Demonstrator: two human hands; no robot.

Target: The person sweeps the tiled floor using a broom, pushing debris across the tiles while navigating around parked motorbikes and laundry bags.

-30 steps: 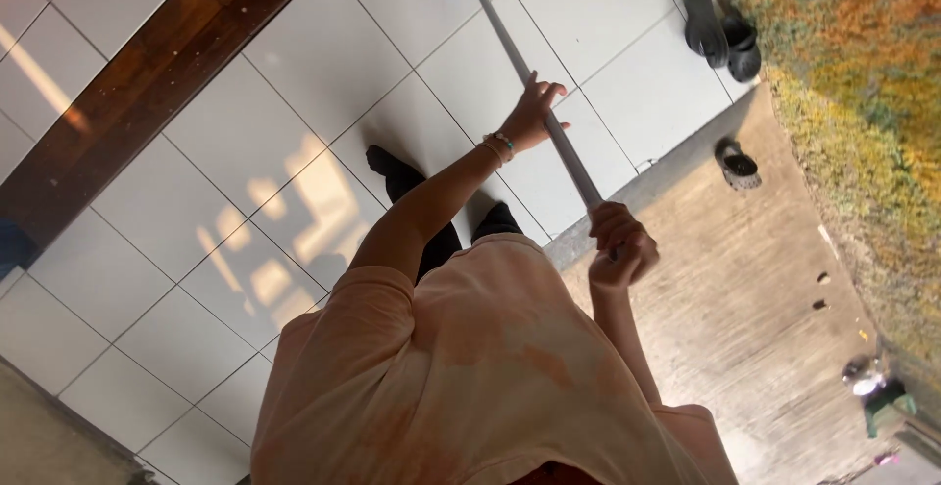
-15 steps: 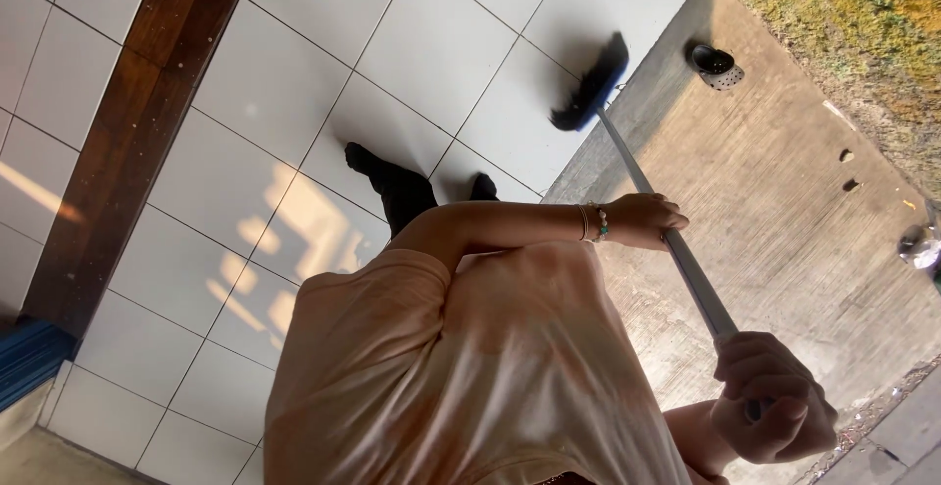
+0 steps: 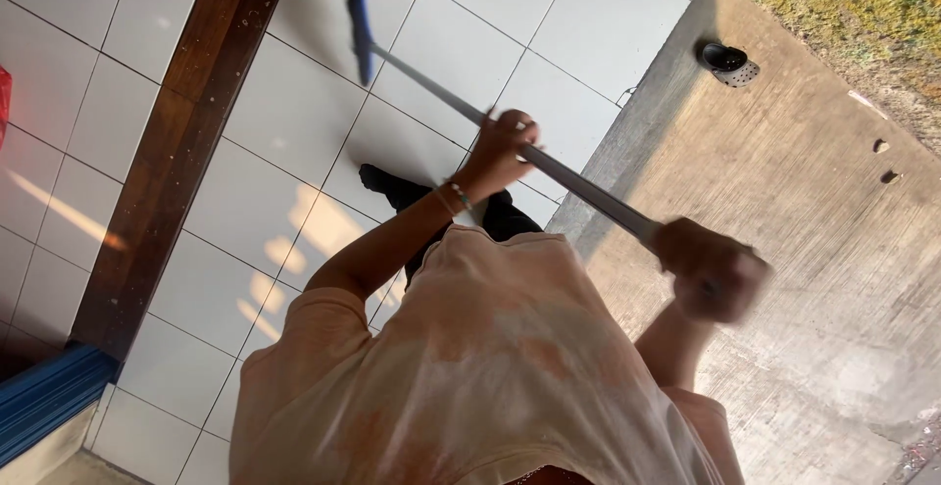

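Both of my hands grip one long grey broom handle (image 3: 573,181). Nearest me, my right hand (image 3: 708,267), blurred, is clenched round its upper end above the concrete (image 3: 804,211). Further along, my left hand (image 3: 502,147) wraps the shaft. Beyond, the blue broom head (image 3: 359,24) rests on white tiles (image 3: 294,103).

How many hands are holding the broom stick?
2. The left hand grips the broom stick at its middle; the right hand grips its upper end.
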